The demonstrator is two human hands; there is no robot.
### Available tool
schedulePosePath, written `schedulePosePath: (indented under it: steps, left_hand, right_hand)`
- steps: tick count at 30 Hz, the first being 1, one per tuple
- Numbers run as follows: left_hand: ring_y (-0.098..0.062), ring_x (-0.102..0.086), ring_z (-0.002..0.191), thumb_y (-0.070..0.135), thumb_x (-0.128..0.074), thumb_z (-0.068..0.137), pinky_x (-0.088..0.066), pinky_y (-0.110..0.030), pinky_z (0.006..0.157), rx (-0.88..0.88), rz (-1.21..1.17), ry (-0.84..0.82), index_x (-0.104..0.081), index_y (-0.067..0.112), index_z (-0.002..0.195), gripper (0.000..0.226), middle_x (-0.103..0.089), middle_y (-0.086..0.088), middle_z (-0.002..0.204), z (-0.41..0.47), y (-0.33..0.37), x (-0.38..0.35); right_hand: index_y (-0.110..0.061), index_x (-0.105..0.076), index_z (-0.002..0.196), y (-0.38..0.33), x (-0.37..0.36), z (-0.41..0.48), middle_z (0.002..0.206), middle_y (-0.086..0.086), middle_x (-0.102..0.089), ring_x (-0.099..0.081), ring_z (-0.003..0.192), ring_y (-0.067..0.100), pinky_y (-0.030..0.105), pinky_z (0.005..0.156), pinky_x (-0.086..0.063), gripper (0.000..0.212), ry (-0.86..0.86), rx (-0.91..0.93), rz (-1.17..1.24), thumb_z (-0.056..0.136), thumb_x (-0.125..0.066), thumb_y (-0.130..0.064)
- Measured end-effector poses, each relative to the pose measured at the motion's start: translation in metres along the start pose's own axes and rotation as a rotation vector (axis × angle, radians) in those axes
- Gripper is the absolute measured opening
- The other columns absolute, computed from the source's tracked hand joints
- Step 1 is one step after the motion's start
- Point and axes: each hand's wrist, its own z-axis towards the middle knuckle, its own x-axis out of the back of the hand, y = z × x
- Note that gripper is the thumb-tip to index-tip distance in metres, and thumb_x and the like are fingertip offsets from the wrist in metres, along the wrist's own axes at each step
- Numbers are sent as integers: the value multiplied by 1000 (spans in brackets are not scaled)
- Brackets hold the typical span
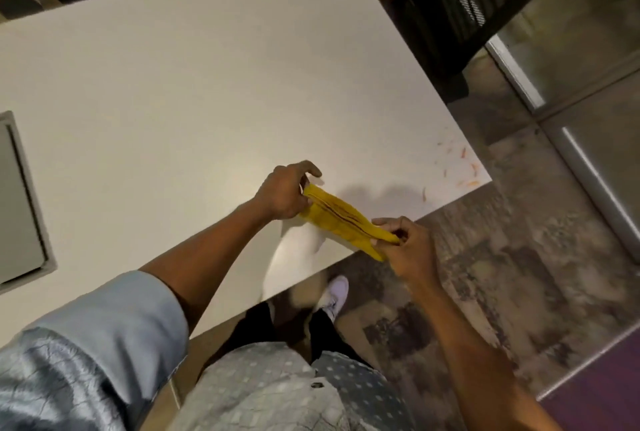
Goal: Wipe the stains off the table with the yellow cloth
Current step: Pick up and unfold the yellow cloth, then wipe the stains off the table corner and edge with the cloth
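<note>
Head view: the person stands at the near edge of a white surface (194, 91) and looks down on both hands. The yellow cloth (341, 219) is bunched lengthwise into a narrow, pleated band and stretched taut between the hands, held just above the surface close to its near edge. The left hand (282, 193) grips the far end of the cloth, its fingers (310, 167) curled round the bunched fabric with the forefinger lifted a little. The right hand (408, 247) pinches the near end, fingers closed tight on it, and hangs past the near edge, over the floor (519, 257). The stains (464, 167) are short orange streaks scattered at the near right corner of the surface, to the right of the cloth and apart from it; neither the cloth nor a hand touches them. A grey panel (20, 202) lies at the left edge of the surface. A dark mesh chair (450, 0) stands beyond the right edge. Below the near edge a white shoe (334, 293) shows on the patterned floor, and a pale blue sleeve (104, 344) covers the upper left arm
</note>
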Motion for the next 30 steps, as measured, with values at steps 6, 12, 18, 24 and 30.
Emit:
schedulePosePath:
  steps: [6,12,18,24,30]
  left_hand:
    - [-36,-74,91,-9,-80,76,-59,-45,86,-122,14,202,-86,10,95,27,-77,-18,99,25,50,-36]
    - [-38,-73,92,-23,-69,80,-60,-41,79,-254,69,337,-81,1,103,35,-71,-19,109,51,54,-63]
    - [-31,-66,99,3,-52,94,-58,-48,85,-261,295,149,-76,5,105,27,-69,-14,119,62,12,-82]
    - [-37,-63,123,-15,-61,82,-60,-43,81,-366,300,155,-80,7,103,36,-71,-15,127,68,-7,-61]
    - [-40,-60,133,3,-45,94,-57,-47,101,-367,297,156,-69,0,127,41,-66,-20,140,86,-5,-40]
  right_hand:
    - [-24,-74,94,26,43,17,103,-5,-78,-74,96,17,46,83,-64,23,204,163,-118,83,-83,-6]
    - [-11,-68,104,49,46,37,106,9,-68,-61,100,30,38,80,-53,21,386,564,-659,86,-68,1]
    - [-9,-75,101,86,2,24,109,17,-69,-66,101,40,47,82,-53,35,149,481,-956,70,-65,3]
    - [-20,-67,116,61,-24,29,129,8,-59,-54,119,32,48,100,-42,46,185,388,-809,71,-66,-30]
    - [-24,-40,157,39,-65,70,171,12,-30,-29,158,36,52,122,-32,62,35,455,-934,99,-56,-38]
